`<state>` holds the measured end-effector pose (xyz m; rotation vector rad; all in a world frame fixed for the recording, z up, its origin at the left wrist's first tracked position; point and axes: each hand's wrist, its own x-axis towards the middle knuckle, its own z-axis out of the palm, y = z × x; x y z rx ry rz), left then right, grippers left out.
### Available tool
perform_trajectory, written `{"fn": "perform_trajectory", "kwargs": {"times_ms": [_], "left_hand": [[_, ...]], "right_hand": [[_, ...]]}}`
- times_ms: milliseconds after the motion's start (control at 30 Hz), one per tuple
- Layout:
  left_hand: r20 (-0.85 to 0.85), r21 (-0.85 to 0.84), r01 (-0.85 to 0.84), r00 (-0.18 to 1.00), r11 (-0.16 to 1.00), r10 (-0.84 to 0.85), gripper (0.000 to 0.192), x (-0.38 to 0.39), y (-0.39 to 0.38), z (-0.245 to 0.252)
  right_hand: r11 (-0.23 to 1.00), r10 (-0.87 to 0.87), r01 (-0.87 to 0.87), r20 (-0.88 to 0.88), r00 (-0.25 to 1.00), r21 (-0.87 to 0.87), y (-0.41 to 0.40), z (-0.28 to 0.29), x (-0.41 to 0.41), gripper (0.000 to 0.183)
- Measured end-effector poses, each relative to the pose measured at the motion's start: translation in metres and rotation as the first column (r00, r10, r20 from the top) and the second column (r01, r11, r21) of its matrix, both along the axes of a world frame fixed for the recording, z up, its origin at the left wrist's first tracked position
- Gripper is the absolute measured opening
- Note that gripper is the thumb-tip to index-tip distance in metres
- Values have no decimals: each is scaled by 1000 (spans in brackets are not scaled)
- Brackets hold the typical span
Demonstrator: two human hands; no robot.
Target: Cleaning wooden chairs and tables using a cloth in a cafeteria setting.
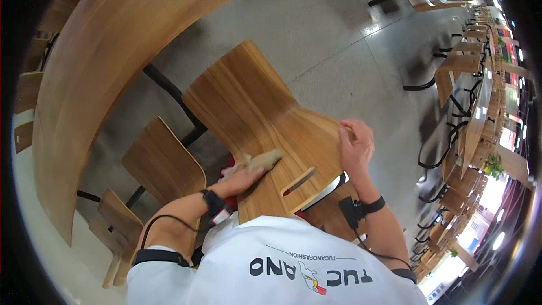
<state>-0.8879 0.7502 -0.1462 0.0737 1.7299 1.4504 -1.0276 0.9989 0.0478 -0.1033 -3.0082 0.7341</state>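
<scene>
Directly before me is a bent plywood chair (254,106) with a slotted backrest and a wood-grain face. My left hand (243,178) presses a beige cloth (264,160) against the inner face of the backrest, left of the handle slot (299,181). Part of the cloth is bunched around the fingers and the palm side is hidden. On the opposite side, my right hand (358,144) grips the edge of the backrest, its thumb on the front and its fingers curled at the rim.
A long curved wooden table (123,38) runs along the left. More plywood chairs (165,159) stand beside mine, with a black metal leg frame (169,89) under the table. Grey floor (334,51) stretches to the right, towards rows of chairs and tables (474,123).
</scene>
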Motion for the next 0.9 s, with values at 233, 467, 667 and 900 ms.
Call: {"fn": "perform_trajectory", "kwargs": {"times_ms": [233,467,667,900], "left_hand": [[66,87,-91,994,992,86,58,-152,162,48],[-127,-619,-8,988,786,-90,51,-104,89,-59],[-264,-609,145,891,780,-371,35,-60,32,-102],[-647,-332,-122,751,935,-132,44,-166,144,-154]], "right_hand": [[1000,-22,21,117,993,8,11,14,5,13],[997,-41,29,193,980,66,18,30,9,12],[995,0,-19,179,984,101,15,35,12,11],[994,34,-61,264,964,93,17,41,17,13]]}}
